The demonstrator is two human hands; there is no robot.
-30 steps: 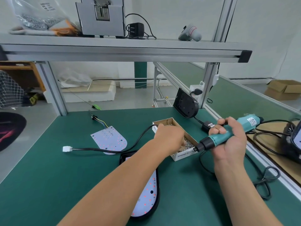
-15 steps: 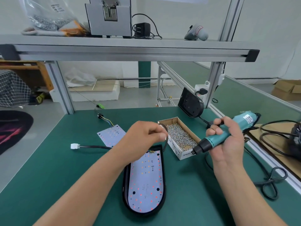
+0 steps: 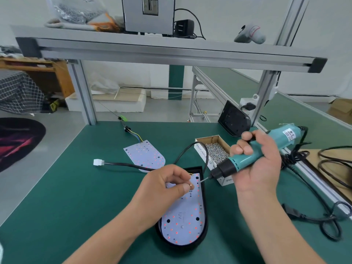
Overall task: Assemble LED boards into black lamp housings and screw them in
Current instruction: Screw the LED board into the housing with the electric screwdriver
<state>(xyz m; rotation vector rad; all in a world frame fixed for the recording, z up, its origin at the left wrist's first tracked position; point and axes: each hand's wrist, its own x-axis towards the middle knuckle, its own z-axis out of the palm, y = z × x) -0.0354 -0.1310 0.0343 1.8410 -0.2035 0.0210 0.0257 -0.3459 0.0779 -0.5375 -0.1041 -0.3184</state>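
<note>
A black lamp housing [image 3: 205, 225] lies on the green table with a white LED board [image 3: 183, 223] seated inside it. My left hand [image 3: 165, 185] hovers over the board's far end and pinches a small screw [image 3: 191, 185] between thumb and fingers. My right hand [image 3: 259, 164] grips a teal electric screwdriver [image 3: 247, 159], whose bit points down-left toward the board's far right corner. A second LED board [image 3: 144, 156] with coloured wires lies loose farther back. A small cardboard box of screws [image 3: 215, 149] stands right of the housing.
A black cable with a white connector [image 3: 98, 162] loops from the housing across the table. Another black housing [image 3: 234, 119] leans against the frame post at the back right. Power cords [image 3: 323, 220] trail along the right edge. An aluminium shelf [image 3: 171, 52] spans overhead.
My left hand left the screw box and came back over the LED board holding a screw. The screwdriver tip swung down toward the board.
</note>
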